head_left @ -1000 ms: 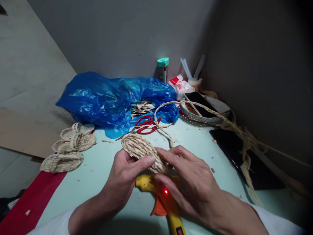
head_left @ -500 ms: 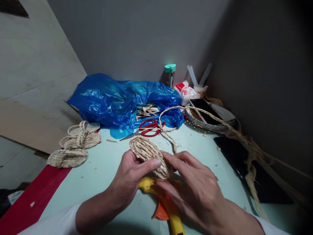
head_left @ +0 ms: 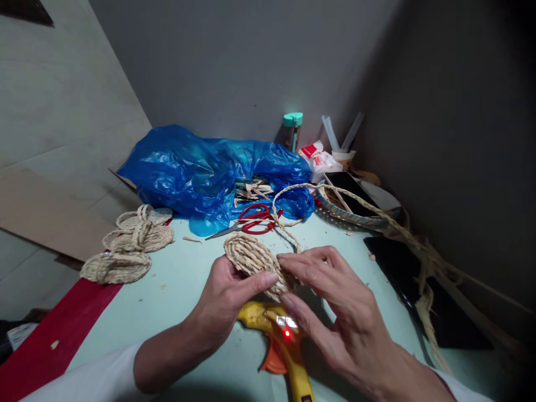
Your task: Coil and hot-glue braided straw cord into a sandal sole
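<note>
My left hand (head_left: 226, 298) grips a small oval coil of braided straw (head_left: 253, 258), thumb laid across its near edge. My right hand (head_left: 335, 304) has its fingers pressed on the coil's right end, where the braided straw rope (head_left: 288, 234) joins it. That rope loops back toward the blue bag and trails off to the right. Just below both hands a yellow hot glue gun (head_left: 280, 335) with a lit red lamp lies on the pale green table (head_left: 176, 290).
Red-handled scissors (head_left: 251, 220) lie behind the coil, in front of a blue plastic bag (head_left: 201, 173). Woven straw pieces (head_left: 125, 248) sit at the left edge. A round tray with a phone (head_left: 355, 201), a teal-capped bottle (head_left: 292, 129) and a black slab (head_left: 410, 273) stand at the right.
My right hand's fingers have lifted and shifted slightly along the coil's end, uncovering the glue gun's lamp. The left hand keeps the same grip.
</note>
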The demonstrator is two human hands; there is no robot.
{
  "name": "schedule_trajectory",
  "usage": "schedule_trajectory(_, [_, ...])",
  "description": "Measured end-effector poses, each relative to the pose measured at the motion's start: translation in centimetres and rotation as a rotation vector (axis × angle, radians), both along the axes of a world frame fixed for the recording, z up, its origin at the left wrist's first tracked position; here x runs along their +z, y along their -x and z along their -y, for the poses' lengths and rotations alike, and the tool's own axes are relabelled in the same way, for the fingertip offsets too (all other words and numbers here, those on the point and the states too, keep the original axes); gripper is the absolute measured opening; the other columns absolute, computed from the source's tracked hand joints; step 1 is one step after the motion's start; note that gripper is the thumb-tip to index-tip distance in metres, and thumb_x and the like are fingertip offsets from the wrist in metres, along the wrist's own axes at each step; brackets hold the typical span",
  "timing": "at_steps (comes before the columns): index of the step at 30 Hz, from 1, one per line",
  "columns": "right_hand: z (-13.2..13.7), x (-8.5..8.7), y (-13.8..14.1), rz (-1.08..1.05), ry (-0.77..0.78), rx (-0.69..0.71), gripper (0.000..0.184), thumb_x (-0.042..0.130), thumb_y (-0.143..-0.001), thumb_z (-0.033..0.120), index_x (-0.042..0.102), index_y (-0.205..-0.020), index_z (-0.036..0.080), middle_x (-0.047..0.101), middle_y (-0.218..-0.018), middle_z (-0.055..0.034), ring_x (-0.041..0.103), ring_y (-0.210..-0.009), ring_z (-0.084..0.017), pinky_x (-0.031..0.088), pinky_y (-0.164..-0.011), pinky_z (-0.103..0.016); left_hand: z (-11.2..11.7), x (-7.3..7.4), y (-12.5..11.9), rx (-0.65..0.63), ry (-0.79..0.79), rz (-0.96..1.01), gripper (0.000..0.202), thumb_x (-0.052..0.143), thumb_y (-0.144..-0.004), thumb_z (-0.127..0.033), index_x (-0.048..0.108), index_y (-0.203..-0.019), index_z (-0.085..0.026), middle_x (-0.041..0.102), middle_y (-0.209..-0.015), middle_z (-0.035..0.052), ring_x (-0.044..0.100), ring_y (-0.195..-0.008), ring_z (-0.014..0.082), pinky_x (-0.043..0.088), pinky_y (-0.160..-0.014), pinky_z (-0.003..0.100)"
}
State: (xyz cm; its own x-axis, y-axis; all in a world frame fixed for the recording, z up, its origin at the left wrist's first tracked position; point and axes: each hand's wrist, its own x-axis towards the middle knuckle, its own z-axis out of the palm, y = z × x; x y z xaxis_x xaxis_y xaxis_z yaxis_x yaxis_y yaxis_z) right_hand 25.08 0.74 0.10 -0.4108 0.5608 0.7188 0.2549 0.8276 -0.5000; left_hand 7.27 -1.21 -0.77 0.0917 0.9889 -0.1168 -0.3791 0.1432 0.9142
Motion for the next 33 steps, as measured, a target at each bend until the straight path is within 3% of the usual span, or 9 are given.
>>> schedule_trajectory(5, [0.33,-0.02,-0.05,0.030,0.062,-0.047,0.023,0.060,-0.094,0.009,0.067,-0.116,0.011,0.068,-0.107,-0.0092,0.056,-0.096,-0.018,0.051,-0.081,-0.035,-0.09,-0.20,0.20,0.008,-0.022,-0.037,0.018,0.083,-0.080,-0.027,0.077,-0.094,-0.018,0.078,-0.094,0.0043,0.071,-0.085,0.0183,0.057,-0.080,0.029])
schedule_trajectory(11, [0.81,0.41,-0.23,0.087,0.137,-0.002,0.041,0.056,-0.097,0.016,0.055,-0.137,0.005,0.062,-0.103,-0.0106,0.054,-0.095,-0.020,0.052,-0.078,-0.035,0.07,-0.17,0.31,-0.012,-0.031,-0.100,0.021,0.082,-0.081,-0.029,0.076,-0.098,-0.017,0.078,-0.095,0.0047,0.071,-0.087,0.0197,0.057,-0.080,0.030])
schedule_trajectory(27, [0.90,-0.11,-0.14,0.052,0.094,0.056,0.034,0.054,-0.094,0.011,0.062,-0.125,-0.001,0.061,-0.094,-0.0113,0.052,-0.087,-0.020,0.048,-0.078,-0.041,0.34,0.14,0.11,-0.022,-0.028,-0.184,0.020,0.082,-0.080,-0.030,0.075,-0.093,-0.016,0.078,-0.094,0.0045,0.068,-0.083,0.0168,0.057,-0.078,0.027])
schedule_trajectory(33, [1.00,0.59,-0.24,0.033,0.178,0.025,0.031,0.052,-0.097,0.016,0.063,-0.123,0.003,0.060,-0.094,-0.0099,0.054,-0.087,-0.020,0.050,-0.076,-0.038,0.35,0.21,0.09,-0.033,-0.022,-0.150,0.021,0.083,-0.080,-0.030,0.075,-0.094,-0.017,0.077,-0.092,0.0037,0.069,-0.083,0.0168,0.057,-0.078,0.027])
